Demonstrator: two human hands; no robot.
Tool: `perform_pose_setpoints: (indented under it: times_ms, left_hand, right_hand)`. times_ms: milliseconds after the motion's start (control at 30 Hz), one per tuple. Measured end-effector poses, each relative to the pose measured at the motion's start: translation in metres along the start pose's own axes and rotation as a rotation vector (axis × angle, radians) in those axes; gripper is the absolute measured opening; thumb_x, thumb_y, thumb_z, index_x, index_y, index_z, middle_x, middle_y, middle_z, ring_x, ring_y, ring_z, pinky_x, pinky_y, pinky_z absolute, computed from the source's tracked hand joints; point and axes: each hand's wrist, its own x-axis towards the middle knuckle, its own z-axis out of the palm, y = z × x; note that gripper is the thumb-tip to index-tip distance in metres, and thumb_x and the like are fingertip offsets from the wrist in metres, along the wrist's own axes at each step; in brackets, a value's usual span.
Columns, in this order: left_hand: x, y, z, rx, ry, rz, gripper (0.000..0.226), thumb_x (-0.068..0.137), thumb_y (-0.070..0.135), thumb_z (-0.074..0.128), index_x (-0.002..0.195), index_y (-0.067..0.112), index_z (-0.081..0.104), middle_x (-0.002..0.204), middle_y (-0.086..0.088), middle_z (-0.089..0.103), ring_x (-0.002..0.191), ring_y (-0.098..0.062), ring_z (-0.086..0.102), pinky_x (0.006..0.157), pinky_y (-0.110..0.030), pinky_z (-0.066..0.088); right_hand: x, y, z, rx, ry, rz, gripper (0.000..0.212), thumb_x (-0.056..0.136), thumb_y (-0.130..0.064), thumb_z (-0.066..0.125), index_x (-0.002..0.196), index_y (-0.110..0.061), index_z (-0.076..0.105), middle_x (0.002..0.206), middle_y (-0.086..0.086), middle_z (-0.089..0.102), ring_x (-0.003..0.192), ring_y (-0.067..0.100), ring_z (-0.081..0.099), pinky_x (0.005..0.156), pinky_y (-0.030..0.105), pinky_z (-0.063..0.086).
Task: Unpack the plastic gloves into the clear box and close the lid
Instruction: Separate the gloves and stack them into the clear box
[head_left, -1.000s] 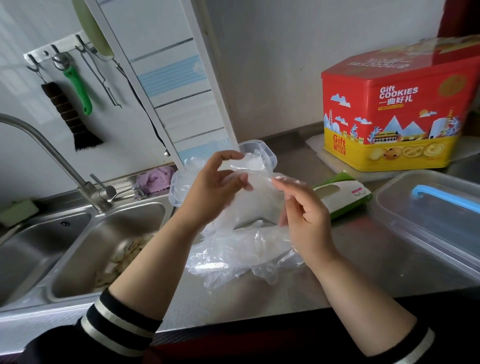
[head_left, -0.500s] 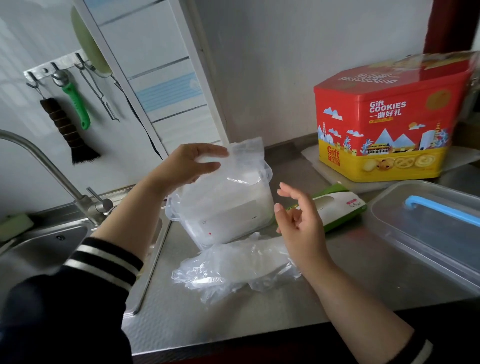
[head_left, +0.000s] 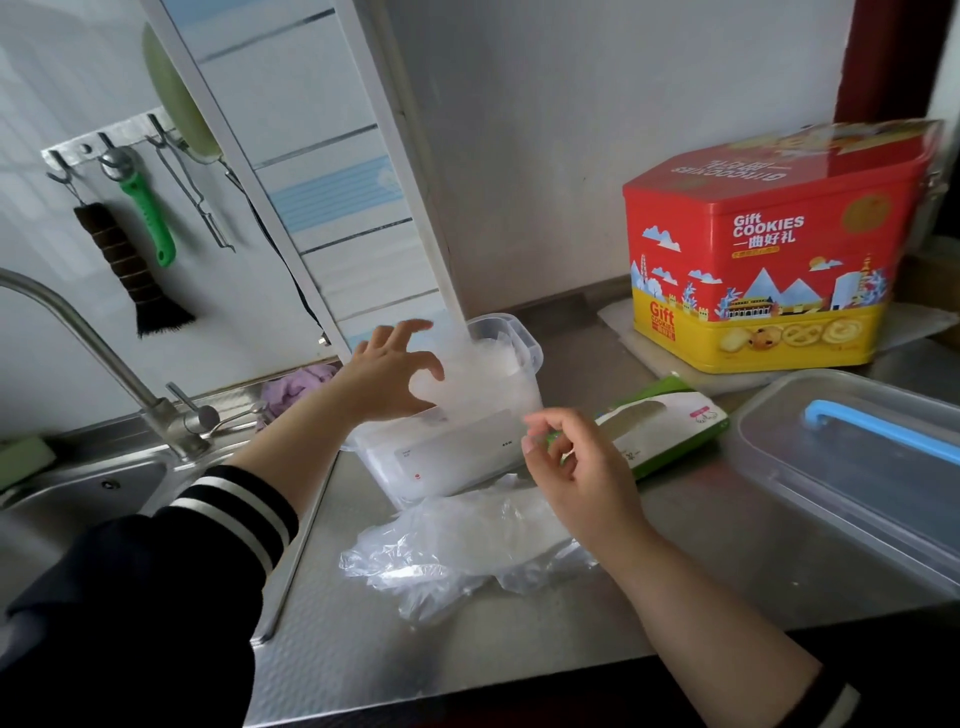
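Note:
A clear plastic box (head_left: 457, 457) stands open on the steel counter, stuffed with translucent plastic gloves (head_left: 488, 374). My left hand (head_left: 387, 376) hovers at the box's top left with fingers spread and bent over the gloves, not gripping them. A loose heap of more plastic gloves (head_left: 457, 551) lies on the counter in front of the box. Above the heap's right end is my right hand (head_left: 582, 467), with fingers loosely curled and nothing in it. A green and white glove package (head_left: 670, 428) lies right of the box.
A large clear container with a blue handle (head_left: 852, 467) sits at the right edge. A red and yellow cookie tin (head_left: 769, 249) stands behind it. The sink (head_left: 78, 499) and faucet (head_left: 104, 358) are at the left; utensils hang on the wall.
My left hand carried a bundle of gloves from in front of me over to the box, lowered it in and loosened its grip. My right hand let go and stayed above the loose heap.

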Motion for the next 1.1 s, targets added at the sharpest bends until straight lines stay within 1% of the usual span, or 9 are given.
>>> perform_pose_setpoints:
  times_ms: [100,200,367,500,601,767,834,968,1101]
  left_hand:
    - [-0.008,0.003,-0.009,0.024,0.137,-0.061,0.038,0.086,0.066,0.049,0.097,0.036,0.070,0.132,0.006,0.044,0.126,-0.023,0.031,0.105,-0.042,0.024]
    - [-0.011,0.005,-0.017,-0.126,0.244,-0.149,0.039,0.101,0.044,0.033,0.100,0.030,0.070,0.100,0.006,0.066,0.108,-0.023,0.047,0.092,-0.039,0.030]
    - [-0.036,0.014,-0.025,-0.270,0.543,-0.224,0.026,0.099,0.017,0.044,0.114,0.022,0.065,0.085,0.005,0.070,0.092,-0.024,0.058,0.077,-0.032,0.040]
    - [-0.072,0.051,-0.026,-0.271,0.948,-0.018,0.017,0.091,0.010,0.056,0.100,0.012,0.071,0.083,0.000,0.070,0.064,-0.013,0.055,0.059,-0.020,0.034]
    - [-0.096,0.080,-0.002,-0.383,0.761,0.183,0.021,0.092,0.023,0.054,0.103,0.016,0.071,0.083,0.006,0.069,0.057,-0.003,0.051,0.057,-0.015,0.040]
    - [-0.111,0.103,0.041,-0.522,0.273,0.050,0.043,0.088,0.043,0.064,0.128,0.026,0.058,0.110,0.011,0.069,0.102,-0.010,0.060,0.087,-0.027,0.048]
    - [-0.110,0.103,0.045,-0.603,0.220,-0.028,0.037,0.088,0.040,0.065,0.123,0.027,0.062,0.109,0.009,0.070,0.103,-0.011,0.060,0.088,-0.026,0.046]
    - [-0.108,0.101,0.033,-0.801,0.210,-0.086,0.014,0.091,0.034,0.064,0.083,0.023,0.068,0.076,0.013,0.067,0.074,-0.003,0.060,0.073,-0.020,0.044]
    - [-0.104,0.095,0.014,-0.939,0.283,-0.152,0.020,0.089,0.032,0.067,0.078,0.016,0.068,0.071,0.004,0.067,0.065,-0.005,0.056,0.066,-0.019,0.041]
  right_hand:
    - [0.000,0.002,0.003,-0.105,-0.111,-0.078,0.025,0.083,-0.046,0.053,0.085,-0.023,0.064,0.080,-0.014,0.060,0.073,0.008,0.055,0.065,0.027,0.049]
    - [0.000,0.005,0.004,-0.208,-0.299,-0.135,0.036,0.080,-0.054,0.053,0.078,-0.022,0.068,0.079,-0.013,0.061,0.080,0.006,0.055,0.075,0.030,0.047]
    - [-0.003,0.001,0.005,-0.406,-0.569,-0.047,0.051,0.068,-0.066,0.039,0.095,-0.031,0.064,0.098,-0.019,0.055,0.103,0.007,0.049,0.095,0.028,0.034]
    - [-0.005,0.002,0.006,-0.450,-0.576,-0.075,0.017,0.083,-0.036,0.060,0.097,-0.027,0.062,0.105,-0.013,0.057,0.108,0.009,0.046,0.094,0.025,0.027]
    - [-0.005,0.007,0.008,-0.405,-0.537,-0.092,0.008,0.083,-0.029,0.065,0.082,-0.022,0.065,0.092,-0.007,0.060,0.095,0.015,0.053,0.086,0.029,0.037]
    - [-0.005,0.013,0.011,-0.247,-0.331,-0.189,0.011,0.081,-0.024,0.069,0.085,-0.015,0.074,0.088,-0.002,0.063,0.084,0.013,0.054,0.074,0.016,0.039]
    - [-0.003,0.009,0.011,-0.200,-0.231,-0.267,0.019,0.085,-0.029,0.063,0.088,-0.014,0.075,0.089,-0.002,0.064,0.084,0.009,0.053,0.077,0.011,0.038]
    - [-0.001,0.007,0.010,-0.116,-0.106,-0.353,0.021,0.089,-0.027,0.061,0.099,-0.013,0.074,0.096,-0.001,0.062,0.088,0.012,0.058,0.079,0.020,0.047]
    - [-0.002,-0.005,0.002,0.072,-0.108,-0.007,0.045,0.087,-0.055,0.047,0.122,-0.028,0.053,0.110,-0.016,0.057,0.095,0.001,0.057,0.084,0.018,0.047]
